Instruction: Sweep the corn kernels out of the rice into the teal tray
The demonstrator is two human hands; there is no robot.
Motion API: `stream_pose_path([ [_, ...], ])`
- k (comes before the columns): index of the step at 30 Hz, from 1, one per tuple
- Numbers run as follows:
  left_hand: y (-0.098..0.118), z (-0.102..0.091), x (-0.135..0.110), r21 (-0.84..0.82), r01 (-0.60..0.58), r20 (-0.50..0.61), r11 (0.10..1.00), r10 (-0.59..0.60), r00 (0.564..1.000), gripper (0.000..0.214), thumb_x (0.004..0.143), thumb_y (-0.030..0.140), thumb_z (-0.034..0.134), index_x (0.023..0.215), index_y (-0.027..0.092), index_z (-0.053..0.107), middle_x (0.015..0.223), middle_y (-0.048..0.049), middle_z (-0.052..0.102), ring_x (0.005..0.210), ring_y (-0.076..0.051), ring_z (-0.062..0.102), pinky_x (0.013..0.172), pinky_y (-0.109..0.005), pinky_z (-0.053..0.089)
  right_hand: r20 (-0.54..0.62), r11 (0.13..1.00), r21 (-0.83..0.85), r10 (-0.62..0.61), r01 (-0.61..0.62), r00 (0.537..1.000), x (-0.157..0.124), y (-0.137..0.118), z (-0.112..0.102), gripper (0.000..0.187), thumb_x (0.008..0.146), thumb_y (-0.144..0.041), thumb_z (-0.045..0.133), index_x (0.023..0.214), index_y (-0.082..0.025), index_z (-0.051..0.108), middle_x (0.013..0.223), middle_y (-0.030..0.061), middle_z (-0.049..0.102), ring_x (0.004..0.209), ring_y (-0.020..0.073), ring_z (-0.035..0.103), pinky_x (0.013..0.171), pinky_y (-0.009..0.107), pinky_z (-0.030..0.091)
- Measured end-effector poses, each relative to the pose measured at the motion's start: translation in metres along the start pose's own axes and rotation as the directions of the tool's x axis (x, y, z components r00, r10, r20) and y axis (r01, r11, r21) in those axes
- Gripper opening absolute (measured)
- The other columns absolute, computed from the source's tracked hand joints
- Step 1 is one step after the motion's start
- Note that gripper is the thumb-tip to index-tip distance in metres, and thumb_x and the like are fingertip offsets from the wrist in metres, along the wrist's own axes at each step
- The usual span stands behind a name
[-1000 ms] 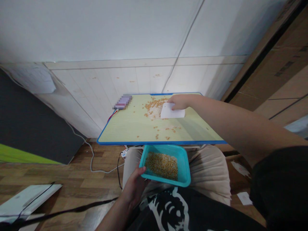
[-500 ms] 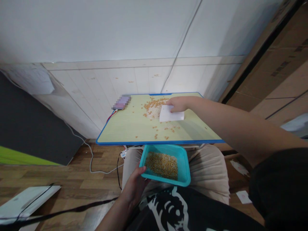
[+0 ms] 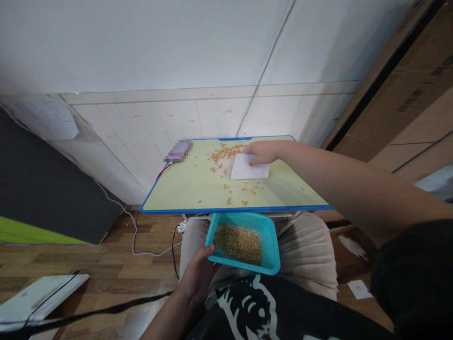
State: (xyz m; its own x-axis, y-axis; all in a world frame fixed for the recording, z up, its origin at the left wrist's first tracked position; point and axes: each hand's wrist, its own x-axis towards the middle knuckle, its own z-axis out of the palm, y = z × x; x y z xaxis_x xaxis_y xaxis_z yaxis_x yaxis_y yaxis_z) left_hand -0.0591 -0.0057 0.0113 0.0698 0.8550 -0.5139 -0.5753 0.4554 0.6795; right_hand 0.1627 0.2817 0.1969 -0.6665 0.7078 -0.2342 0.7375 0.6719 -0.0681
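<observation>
Head view: in right hand (image 3: 262,152) we are holding white card (image 3: 250,171), sliding it bit left, so covering more grain pile (image 3: 222,163) on table (image 3: 180,189). Left hand (image 3: 198,268) holding blue tub (image 3: 271,250) over lap (image 3: 309,257).

The bare right arm (image 3: 339,184), issuing from a black fabric sleeve (image 3: 417,278), is lying extended forward and inward, its right wrist (image 3: 283,150) nearly straight. The right hand (image 3: 262,152) is maintaining a pinch grip, right thumb (image 3: 252,161) on the near side. I am seeing the bare left forearm (image 3: 171,309) angling forward; the left hand (image 3: 196,271) is gripping lower, left thumb (image 3: 209,250) uppermost, other fingers largely hidden.
</observation>
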Motion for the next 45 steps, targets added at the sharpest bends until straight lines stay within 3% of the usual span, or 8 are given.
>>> stream_pose_path([
  [8,0.003,0.002,-0.001,-0.013,0.012,-0.007,1.000,-0.012,1.000,0.072,0.069,0.041,0.088,0.135,0.020,0.073,0.141,-0.0130,0.077,0.143,-0.042,0.062,0.119,-0.053,0.049,-0.010,0.998,-0.033,0.056,-0.056,0.998,0.004,-0.003,0.000,0.047,0.086,-0.014,0.068,0.132,-0.019,0.076,0.130,0.0117,0.079,0.116,0.0294,0.073,0.095,0.036,0.053],
  [21,-0.004,-0.006,0.003,-0.051,-0.010,0.018,0.999,0.010,1.000,0.072,0.074,0.039,0.086,0.143,0.022,0.070,0.138,-0.0111,0.079,0.139,-0.040,0.065,0.118,-0.053,0.049,0.052,0.996,0.054,0.065,-0.068,0.997,-0.001,-0.010,0.009,0.041,0.083,-0.012,0.067,0.122,-0.018,0.077,0.116,0.0074,0.083,0.100,0.0250,0.075,0.080,0.031,0.054],
  [30,-0.007,0.003,0.001,-0.071,-0.007,0.027,0.997,0.008,1.000,0.077,0.073,0.041,0.086,0.146,0.023,0.068,0.139,-0.0110,0.078,0.139,-0.040,0.065,0.116,-0.053,0.050,0.077,0.993,0.073,0.083,-0.089,0.994,-0.004,-0.017,0.009,0.040,0.085,-0.011,0.067,0.123,-0.014,0.078,0.105,0.0083,0.083,0.094,0.0248,0.076,0.081,0.032,0.053],
  [45,-0.010,0.010,0.000,-0.118,-0.018,0.034,0.993,0.022,0.999,0.073,0.077,0.037,0.084,0.146,0.022,0.067,0.139,-0.0134,0.078,0.136,-0.041,0.068,0.117,-0.055,0.051,0.100,0.989,0.126,0.066,-0.078,0.993,-0.009,-0.025,0.012,0.045,0.081,-0.013,0.070,0.125,-0.016,0.080,0.113,0.0079,0.084,0.100,0.0263,0.077,0.084,0.033,0.056],
])
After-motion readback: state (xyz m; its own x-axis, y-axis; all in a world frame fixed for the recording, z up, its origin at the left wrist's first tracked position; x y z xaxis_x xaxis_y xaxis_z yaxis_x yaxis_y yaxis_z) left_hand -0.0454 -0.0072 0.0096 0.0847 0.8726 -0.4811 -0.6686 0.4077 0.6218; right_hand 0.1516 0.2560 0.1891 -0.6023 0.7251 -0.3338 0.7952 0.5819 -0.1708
